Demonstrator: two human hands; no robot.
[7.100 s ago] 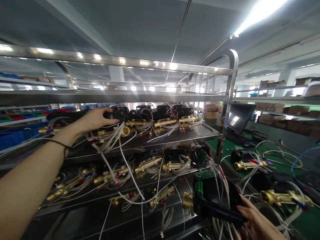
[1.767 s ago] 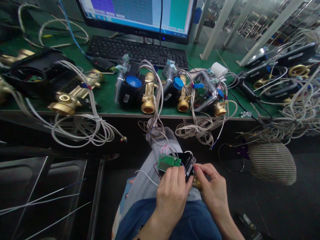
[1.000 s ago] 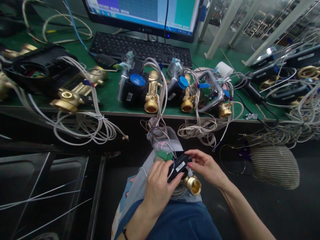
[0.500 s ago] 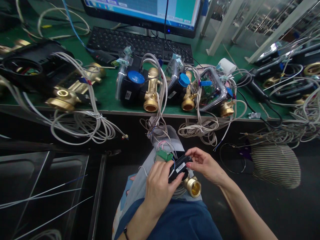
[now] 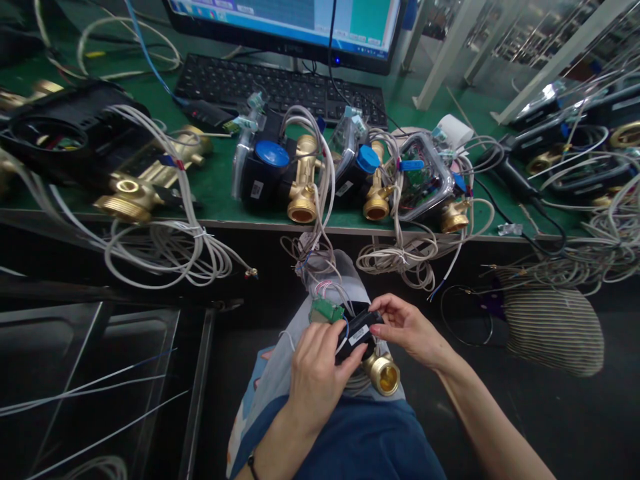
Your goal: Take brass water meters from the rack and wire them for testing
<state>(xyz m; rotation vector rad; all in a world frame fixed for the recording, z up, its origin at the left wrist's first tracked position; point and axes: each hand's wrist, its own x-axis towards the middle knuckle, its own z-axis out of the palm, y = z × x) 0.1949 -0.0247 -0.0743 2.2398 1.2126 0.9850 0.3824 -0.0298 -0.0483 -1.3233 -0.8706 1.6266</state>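
On my lap lies a water or heat meter with a black plastic housing (image 5: 361, 331) bearing a white label. Its threaded brass pipe end (image 5: 385, 375) points toward me. My left hand (image 5: 320, 357) grips the left end of the housing, thumb along the near side. The fingers of my right hand (image 5: 400, 327) close on the right end. Beside my left fingertips a green circuit board (image 5: 326, 310) hangs out, with thin wires running to it. Grey cables (image 5: 320, 263) trail up from the meter toward the bench edge. The underside of the housing is hidden.
Along the green bench (image 5: 250, 217) stand several similar meters, one with a blue cap (image 5: 272, 153). Coiled cables (image 5: 165, 253) hang over its edge. Behind are a keyboard (image 5: 280, 87) and a monitor (image 5: 290, 50). A striped stool or cushion (image 5: 553, 320) is at right.
The meter has tilted and shifted very slightly left in my hands. Both hands keep their hold on the housing.
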